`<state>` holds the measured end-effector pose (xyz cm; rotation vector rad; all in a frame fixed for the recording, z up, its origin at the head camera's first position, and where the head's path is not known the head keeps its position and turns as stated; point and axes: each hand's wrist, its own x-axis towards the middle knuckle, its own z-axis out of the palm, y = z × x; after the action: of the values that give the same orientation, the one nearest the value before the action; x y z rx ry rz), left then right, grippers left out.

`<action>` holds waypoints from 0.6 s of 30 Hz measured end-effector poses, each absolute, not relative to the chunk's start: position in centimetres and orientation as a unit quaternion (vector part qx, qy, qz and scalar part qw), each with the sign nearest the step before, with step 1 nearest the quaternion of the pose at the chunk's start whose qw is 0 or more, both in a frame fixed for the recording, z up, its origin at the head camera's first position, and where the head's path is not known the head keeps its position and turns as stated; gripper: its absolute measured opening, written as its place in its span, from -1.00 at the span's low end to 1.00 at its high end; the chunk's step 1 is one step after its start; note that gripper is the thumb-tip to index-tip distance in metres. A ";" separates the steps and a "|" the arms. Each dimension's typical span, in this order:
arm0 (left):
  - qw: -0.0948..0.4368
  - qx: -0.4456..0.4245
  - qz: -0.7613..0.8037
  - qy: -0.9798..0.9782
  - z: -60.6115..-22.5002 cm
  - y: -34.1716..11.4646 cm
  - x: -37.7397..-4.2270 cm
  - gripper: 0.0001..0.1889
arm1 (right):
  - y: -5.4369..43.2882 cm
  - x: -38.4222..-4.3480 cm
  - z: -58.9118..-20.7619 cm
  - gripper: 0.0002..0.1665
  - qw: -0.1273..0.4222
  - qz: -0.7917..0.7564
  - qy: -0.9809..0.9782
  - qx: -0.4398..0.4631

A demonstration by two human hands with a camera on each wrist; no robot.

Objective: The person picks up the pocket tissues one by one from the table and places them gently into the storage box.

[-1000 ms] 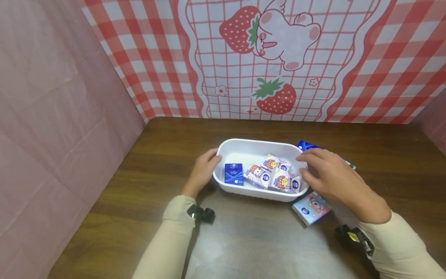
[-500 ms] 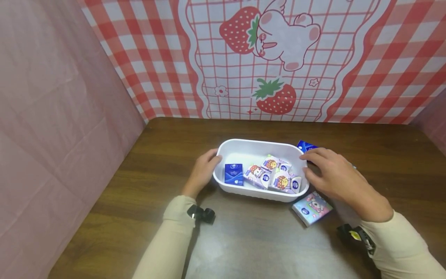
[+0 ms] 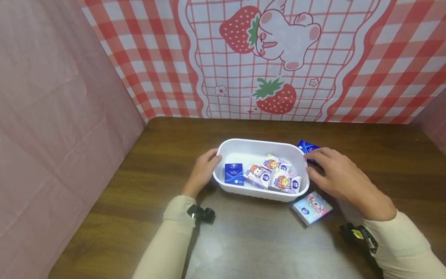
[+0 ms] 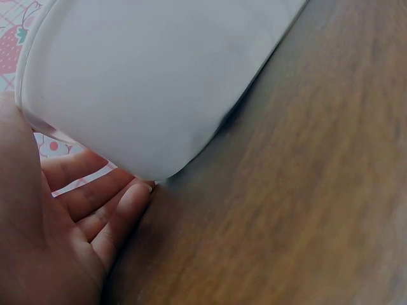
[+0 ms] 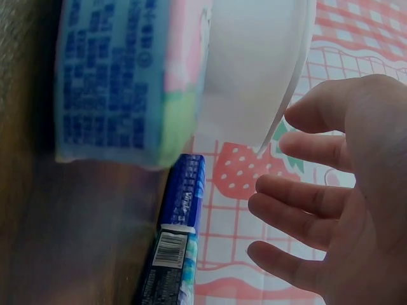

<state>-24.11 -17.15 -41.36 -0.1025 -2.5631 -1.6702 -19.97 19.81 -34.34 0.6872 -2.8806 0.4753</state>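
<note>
A white oblong plastic bin (image 3: 244, 145) sits on the table. Inside it lie a dark blue pocket tissue pack (image 3: 234, 174) at the left and several lilac cartoon tissue packs (image 3: 257, 176) at the right. My left hand (image 3: 202, 170) holds the bin's left end, thumb over the rim; in the left wrist view, its fingers (image 4: 89, 194) are against the outer wall. At the right end, my right hand (image 3: 343, 182) hovers with its fingers loosely extended and nothing held. In the right wrist view, its thumb and index tips are very near the rim.
A light blue and pink tissue pack (image 3: 313, 208) lies on the wooden table (image 3: 251, 240) by the bin's front right corner. Behind the right hand is a blue pack (image 3: 307, 147), partly hidden. A red checked cloth (image 3: 153, 58) hangs along the back edge.
My right hand has drawn back slightly to the right, its fingertips leaving the inside of the bin's right rim. The left hand and the bin have stayed put.
</note>
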 end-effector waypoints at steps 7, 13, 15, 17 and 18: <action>0.041 -0.034 -0.544 -0.837 -41.3 -17.2 -24.1 -0.58 | 20.2 -20.1 -34.4 -0.45 0.080 0.153 -0.958 0.229; 0.039 -0.034 -0.547 -0.836 -41.4 -17.2 -24.1 -0.57 | 20.5 -20.2 -34.5 -0.45 0.075 0.147 -0.961 0.222; 0.039 -0.034 -0.548 -0.835 -41.4 -17.2 -24.1 -0.57 | 20.6 -20.2 -34.5 -0.45 0.076 0.146 -0.961 0.220; 0.040 -0.035 -0.547 -0.835 -41.4 -17.2 -24.1 -0.57 | 20.7 -20.2 -34.5 -0.45 0.071 0.146 -0.963 0.214; 0.040 -0.035 -0.547 -0.836 -41.4 -17.2 -24.1 -0.57 | 20.8 -20.2 -34.5 -0.44 0.067 0.146 -0.965 0.210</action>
<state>-24.12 -17.16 -41.41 -0.1067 -2.5596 -1.6746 -20.21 20.78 -34.50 0.6323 -2.9080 0.4403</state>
